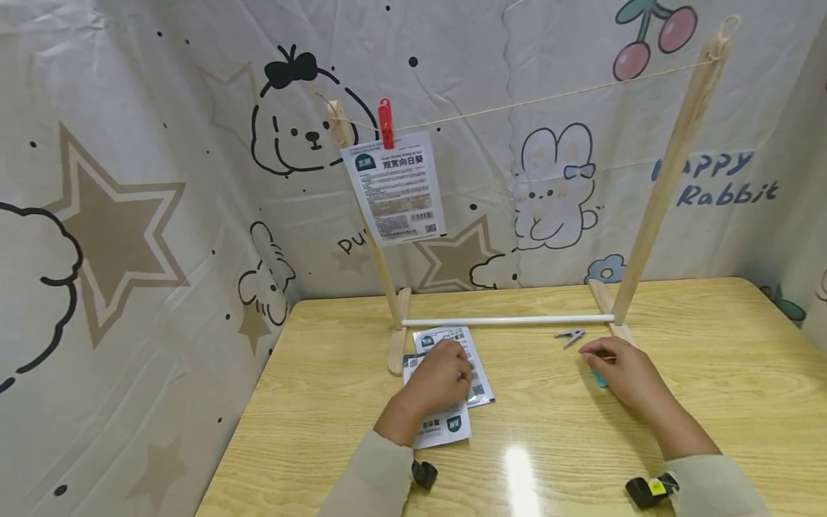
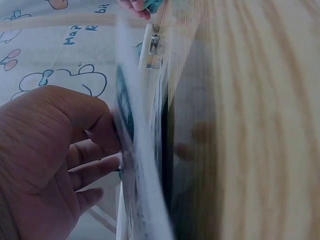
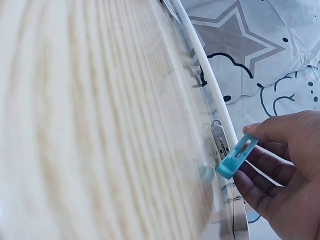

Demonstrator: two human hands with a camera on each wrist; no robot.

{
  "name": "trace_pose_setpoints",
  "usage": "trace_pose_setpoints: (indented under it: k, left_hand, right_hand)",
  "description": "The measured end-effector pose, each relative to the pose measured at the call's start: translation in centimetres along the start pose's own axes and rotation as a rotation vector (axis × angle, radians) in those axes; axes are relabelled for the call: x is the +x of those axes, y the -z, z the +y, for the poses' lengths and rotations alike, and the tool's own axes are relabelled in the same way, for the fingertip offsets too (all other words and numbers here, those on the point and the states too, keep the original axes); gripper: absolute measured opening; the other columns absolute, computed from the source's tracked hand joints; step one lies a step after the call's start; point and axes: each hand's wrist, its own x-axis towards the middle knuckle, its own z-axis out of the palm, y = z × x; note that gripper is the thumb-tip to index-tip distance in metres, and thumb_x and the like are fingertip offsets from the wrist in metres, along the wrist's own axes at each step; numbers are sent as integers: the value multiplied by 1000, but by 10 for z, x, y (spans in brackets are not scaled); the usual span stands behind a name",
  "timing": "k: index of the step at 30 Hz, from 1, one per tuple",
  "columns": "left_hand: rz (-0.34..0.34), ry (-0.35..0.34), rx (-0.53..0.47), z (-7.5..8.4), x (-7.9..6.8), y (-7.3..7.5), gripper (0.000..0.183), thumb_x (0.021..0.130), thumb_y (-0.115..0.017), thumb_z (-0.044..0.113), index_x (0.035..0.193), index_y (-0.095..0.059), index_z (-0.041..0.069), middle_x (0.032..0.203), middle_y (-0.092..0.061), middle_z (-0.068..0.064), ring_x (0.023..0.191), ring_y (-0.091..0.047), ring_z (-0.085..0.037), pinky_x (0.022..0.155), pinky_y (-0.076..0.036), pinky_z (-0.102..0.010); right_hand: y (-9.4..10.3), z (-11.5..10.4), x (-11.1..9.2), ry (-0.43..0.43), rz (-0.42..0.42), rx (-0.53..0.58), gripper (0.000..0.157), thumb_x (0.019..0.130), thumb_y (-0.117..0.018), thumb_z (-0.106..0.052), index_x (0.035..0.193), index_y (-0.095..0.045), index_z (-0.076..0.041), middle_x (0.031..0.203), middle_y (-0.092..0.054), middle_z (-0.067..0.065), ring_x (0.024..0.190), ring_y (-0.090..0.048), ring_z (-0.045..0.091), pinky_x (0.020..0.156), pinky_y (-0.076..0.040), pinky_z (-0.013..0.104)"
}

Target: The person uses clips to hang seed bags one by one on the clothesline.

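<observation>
In the head view my left hand [image 1: 439, 375] is over two white printed packets. The left wrist view shows that hand pinching the upper packet [image 2: 141, 170] by its face, with the sheet raised on edge. The other packet [image 1: 479, 379] lies partly beneath it on the table. Between the thumb and fingers of my right hand [image 1: 625, 371] is a teal clothespin [image 3: 237, 159], held just above the tabletop. A grey clothespin [image 1: 571, 336] lies nearby. Up on the string [image 1: 517, 105], a red clothespin [image 1: 385, 123] holds a third packet [image 1: 395, 190].
The string runs between two wooden posts [image 1: 672, 172] on wooden feet [image 1: 398, 352]. Low between the posts spans a white rod [image 1: 510, 321]. Behind the wooden table [image 1: 549, 431] hangs a patterned cloth [image 1: 478, 43].
</observation>
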Motion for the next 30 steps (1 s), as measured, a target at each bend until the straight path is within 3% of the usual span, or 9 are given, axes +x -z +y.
trace_pose_setpoints:
  k: [4, 9, 21, 30]
  left_hand:
    - [25, 6, 3, -2, 2, 1, 22, 89, -62, 11, 72, -68, 23, 110, -64, 6, 128, -54, -17, 123, -32, -39]
    - [32, 41, -67, -4, 2, 1, 20, 91, -61, 14, 74, -66, 24, 116, -67, 4, 148, -41, -25, 127, -22, -46]
    - [166, 38, -106, -6, 2, 9, 7, 87, -62, 15, 86, -67, 19, 123, -70, -2, 141, -48, -23, 124, -22, -57]
    - [269, 47, -111, -2, 0, 18, 5, 88, -64, 15, 87, -67, 19, 110, -69, 3, 119, -61, -19, 123, -21, -61]
  right_hand:
    - [0, 0, 0, 8, 3, 2, 24, 104, -56, -22, 117, -69, -7, 122, -64, 20, 108, -65, 38, 88, -55, 52]
    - [0, 0, -1, 8, 2, 5, 24, 105, -56, -23, 117, -69, -7, 122, -63, 19, 109, -64, 38, 89, -55, 52]
    - [1, -2, -1, 16, 6, 6, 28, 105, -56, -23, 122, -69, -6, 125, -63, 20, 111, -63, 39, 90, -55, 52]
    - [1, -5, 1, 20, 26, 7, 26, 105, -56, -24, 117, -72, -6, 126, -63, 20, 117, -61, 37, 90, -54, 37]
